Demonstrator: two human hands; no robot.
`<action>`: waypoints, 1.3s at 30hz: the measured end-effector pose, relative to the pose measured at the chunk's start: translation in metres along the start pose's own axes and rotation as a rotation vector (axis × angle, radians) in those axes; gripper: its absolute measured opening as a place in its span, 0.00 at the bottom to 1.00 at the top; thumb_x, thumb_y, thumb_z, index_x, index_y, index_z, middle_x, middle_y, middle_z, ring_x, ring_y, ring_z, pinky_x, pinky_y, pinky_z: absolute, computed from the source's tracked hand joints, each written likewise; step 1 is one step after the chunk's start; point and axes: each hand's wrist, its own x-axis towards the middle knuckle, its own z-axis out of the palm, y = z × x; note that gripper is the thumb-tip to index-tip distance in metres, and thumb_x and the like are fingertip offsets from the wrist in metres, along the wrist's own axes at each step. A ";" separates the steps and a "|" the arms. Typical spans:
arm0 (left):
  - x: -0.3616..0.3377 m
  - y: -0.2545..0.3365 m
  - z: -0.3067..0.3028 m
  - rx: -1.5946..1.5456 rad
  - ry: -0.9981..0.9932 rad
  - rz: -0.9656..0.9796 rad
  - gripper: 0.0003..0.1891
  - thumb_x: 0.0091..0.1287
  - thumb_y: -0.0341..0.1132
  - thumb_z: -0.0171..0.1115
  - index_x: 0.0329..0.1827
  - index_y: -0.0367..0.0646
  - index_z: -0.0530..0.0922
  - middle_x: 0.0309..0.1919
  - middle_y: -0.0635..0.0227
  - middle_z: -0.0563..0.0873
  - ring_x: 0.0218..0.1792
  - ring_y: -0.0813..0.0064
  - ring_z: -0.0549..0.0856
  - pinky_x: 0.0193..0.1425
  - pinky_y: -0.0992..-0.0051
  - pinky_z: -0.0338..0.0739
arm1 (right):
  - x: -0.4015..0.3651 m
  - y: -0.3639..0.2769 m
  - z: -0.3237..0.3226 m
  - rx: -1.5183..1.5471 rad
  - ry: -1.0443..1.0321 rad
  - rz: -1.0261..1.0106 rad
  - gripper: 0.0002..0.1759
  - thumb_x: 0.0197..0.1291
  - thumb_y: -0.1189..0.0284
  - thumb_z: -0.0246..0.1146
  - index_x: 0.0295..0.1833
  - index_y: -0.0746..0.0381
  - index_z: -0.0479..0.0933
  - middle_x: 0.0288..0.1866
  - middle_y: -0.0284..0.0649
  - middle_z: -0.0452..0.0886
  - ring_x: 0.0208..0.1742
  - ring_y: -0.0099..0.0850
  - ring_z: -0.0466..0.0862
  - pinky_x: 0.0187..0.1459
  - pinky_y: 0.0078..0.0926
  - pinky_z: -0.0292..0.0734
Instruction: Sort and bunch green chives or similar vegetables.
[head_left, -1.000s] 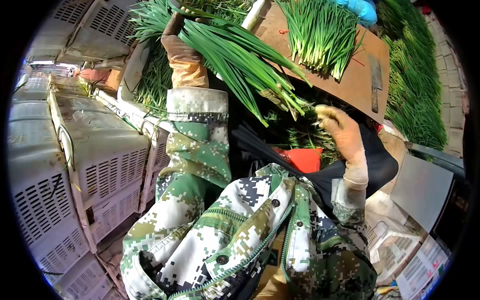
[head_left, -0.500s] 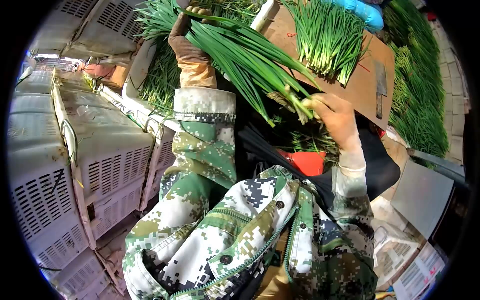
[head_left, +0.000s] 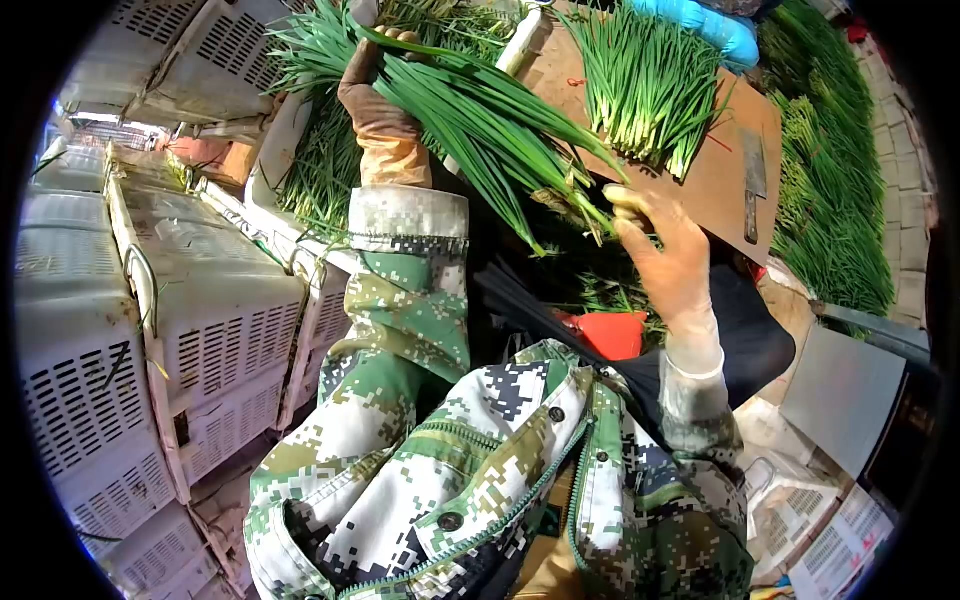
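Observation:
My left hand (head_left: 378, 95), in a soiled glove, is closed around a bunch of garlic chives (head_left: 480, 120). Their leaf tips fan out at the upper left, and the pale stalk ends slant down to the right, with dry brownish bits among them. Beside those ends is my right hand (head_left: 665, 250), in a thin pale glove, its thumb and fingers curved but apart. I see nothing held in it. A larger sheaf of chives (head_left: 650, 95) lies on a brown board (head_left: 735, 190) beyond, near a cleaver (head_left: 753, 180) with a wooden handle.
Stacked white slatted crates (head_left: 220, 330) line the left side. Loose greens fill a white crate (head_left: 262, 165) behind my left hand. Long rows of chives (head_left: 835, 170) lie at the right. A red object (head_left: 610, 335) sits below my hands, and a blue sleeve (head_left: 705, 25) shows at the top.
My right hand has opened from its pinch on the stalk ends and drawn slightly down and right. The left hand still grips the bunch. The view has shifted a little.

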 end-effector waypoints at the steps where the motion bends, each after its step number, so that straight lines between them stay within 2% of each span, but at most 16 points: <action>1: -0.002 -0.003 0.004 0.005 0.004 -0.006 0.13 0.70 0.35 0.53 0.50 0.34 0.73 0.41 0.63 0.76 0.45 0.66 0.75 0.49 0.69 0.72 | 0.008 -0.001 0.006 0.019 -0.010 -0.022 0.17 0.56 0.78 0.67 0.53 0.62 0.80 0.42 0.40 0.83 0.39 0.27 0.81 0.43 0.23 0.77; 7: -0.002 -0.012 0.012 0.007 0.165 0.110 0.12 0.68 0.34 0.54 0.45 0.33 0.77 0.38 0.60 0.80 0.40 0.64 0.79 0.46 0.67 0.77 | 0.033 0.009 0.035 0.094 -0.112 -0.047 0.19 0.53 0.76 0.70 0.53 0.61 0.80 0.39 0.39 0.82 0.37 0.27 0.80 0.41 0.24 0.76; 12: -0.004 -0.013 0.011 0.131 0.246 0.147 0.12 0.68 0.34 0.54 0.44 0.33 0.78 0.37 0.58 0.82 0.39 0.62 0.81 0.45 0.66 0.79 | 0.039 0.017 0.042 0.086 -0.131 -0.120 0.10 0.52 0.79 0.68 0.41 0.65 0.80 0.36 0.39 0.82 0.38 0.31 0.81 0.43 0.26 0.76; 17: -0.006 -0.017 0.012 0.283 0.329 0.185 0.12 0.67 0.34 0.55 0.43 0.34 0.80 0.36 0.57 0.85 0.38 0.61 0.84 0.44 0.64 0.81 | 0.045 0.019 0.040 0.092 -0.207 -0.096 0.08 0.54 0.78 0.68 0.41 0.65 0.81 0.36 0.38 0.83 0.40 0.29 0.82 0.45 0.26 0.76; 20: -0.010 -0.028 0.020 0.430 0.455 0.167 0.12 0.67 0.34 0.56 0.43 0.34 0.81 0.36 0.57 0.86 0.37 0.60 0.85 0.44 0.64 0.81 | 0.059 0.014 0.036 0.439 -0.315 0.297 0.07 0.60 0.74 0.66 0.41 0.66 0.82 0.37 0.33 0.84 0.34 0.19 0.78 0.37 0.17 0.73; 22: -0.011 -0.036 0.018 0.558 0.522 0.131 0.12 0.67 0.35 0.56 0.42 0.34 0.81 0.36 0.58 0.87 0.38 0.62 0.85 0.45 0.65 0.82 | 0.071 0.015 0.036 0.645 -0.287 0.271 0.08 0.64 0.73 0.64 0.42 0.67 0.81 0.37 0.34 0.83 0.30 0.18 0.75 0.34 0.14 0.71; 23: -0.001 -0.021 -0.039 0.743 0.489 0.204 0.14 0.66 0.37 0.58 0.43 0.34 0.82 0.36 0.58 0.87 0.37 0.61 0.86 0.44 0.65 0.82 | 0.074 0.014 0.036 0.789 -0.244 0.258 0.09 0.65 0.72 0.63 0.43 0.68 0.81 0.38 0.35 0.83 0.30 0.18 0.75 0.34 0.14 0.72; 24: -0.006 -0.032 -0.009 0.576 0.498 0.139 0.14 0.66 0.37 0.58 0.43 0.34 0.82 0.36 0.58 0.87 0.37 0.61 0.86 0.44 0.65 0.82 | 0.074 0.008 0.025 1.005 -0.225 0.225 0.09 0.65 0.73 0.62 0.45 0.68 0.80 0.39 0.37 0.83 0.31 0.20 0.75 0.35 0.16 0.72; 25: -0.008 -0.034 -0.004 0.525 0.494 0.124 0.14 0.66 0.37 0.58 0.43 0.34 0.82 0.36 0.58 0.87 0.37 0.61 0.86 0.43 0.65 0.82 | 0.068 -0.014 0.017 1.160 -0.095 0.176 0.10 0.66 0.70 0.61 0.42 0.68 0.78 0.33 0.36 0.78 0.31 0.21 0.73 0.35 0.18 0.69; 27: -0.007 -0.032 -0.001 0.483 0.490 0.121 0.13 0.66 0.37 0.58 0.43 0.34 0.81 0.35 0.58 0.87 0.37 0.61 0.85 0.43 0.65 0.82 | 0.061 -0.014 -0.012 1.250 -0.265 -0.055 0.08 0.66 0.72 0.61 0.40 0.68 0.76 0.30 0.38 0.77 0.28 0.21 0.74 0.32 0.18 0.70; 29: -0.004 -0.028 0.000 0.445 0.483 0.131 0.13 0.66 0.37 0.58 0.43 0.34 0.81 0.35 0.58 0.87 0.36 0.61 0.85 0.43 0.65 0.82 | 0.039 0.001 -0.025 1.063 -0.411 -0.143 0.11 0.62 0.70 0.65 0.40 0.68 0.80 0.32 0.40 0.80 0.28 0.23 0.78 0.31 0.17 0.73; 31: -0.001 -0.024 -0.001 0.414 0.480 0.146 0.13 0.66 0.37 0.57 0.43 0.34 0.81 0.35 0.57 0.86 0.36 0.61 0.85 0.42 0.65 0.82 | 0.009 -0.026 -0.028 0.517 -0.538 0.385 0.09 0.58 0.72 0.65 0.37 0.68 0.81 0.35 0.45 0.84 0.32 0.30 0.84 0.34 0.22 0.78; 33: 0.000 -0.020 -0.002 0.387 0.478 0.152 0.13 0.66 0.37 0.57 0.42 0.34 0.81 0.35 0.57 0.86 0.36 0.61 0.85 0.42 0.65 0.81 | -0.022 0.015 0.002 -0.061 -0.408 0.233 0.09 0.59 0.71 0.65 0.42 0.65 0.82 0.36 0.47 0.85 0.34 0.36 0.86 0.38 0.26 0.80; 35: -0.001 -0.017 -0.003 0.375 0.480 0.156 0.13 0.66 0.36 0.57 0.42 0.34 0.80 0.35 0.57 0.86 0.36 0.61 0.84 0.42 0.65 0.81 | -0.028 0.016 0.019 -0.227 -0.114 0.374 0.10 0.60 0.70 0.65 0.45 0.62 0.82 0.34 0.46 0.85 0.33 0.39 0.86 0.38 0.30 0.80; 36: 0.000 -0.016 -0.003 0.368 0.478 0.160 0.13 0.66 0.36 0.57 0.42 0.34 0.80 0.35 0.57 0.86 0.35 0.61 0.84 0.42 0.65 0.81 | -0.035 0.028 0.030 -0.121 0.045 0.323 0.11 0.59 0.68 0.67 0.45 0.61 0.82 0.32 0.45 0.85 0.32 0.40 0.85 0.35 0.30 0.79; 39: 0.000 -0.016 -0.005 0.355 0.475 0.153 0.12 0.66 0.36 0.57 0.42 0.34 0.80 0.34 0.57 0.85 0.35 0.61 0.84 0.41 0.65 0.81 | -0.033 -0.002 0.042 -0.215 0.154 0.301 0.13 0.56 0.66 0.70 0.44 0.60 0.81 0.30 0.44 0.84 0.30 0.40 0.84 0.33 0.31 0.78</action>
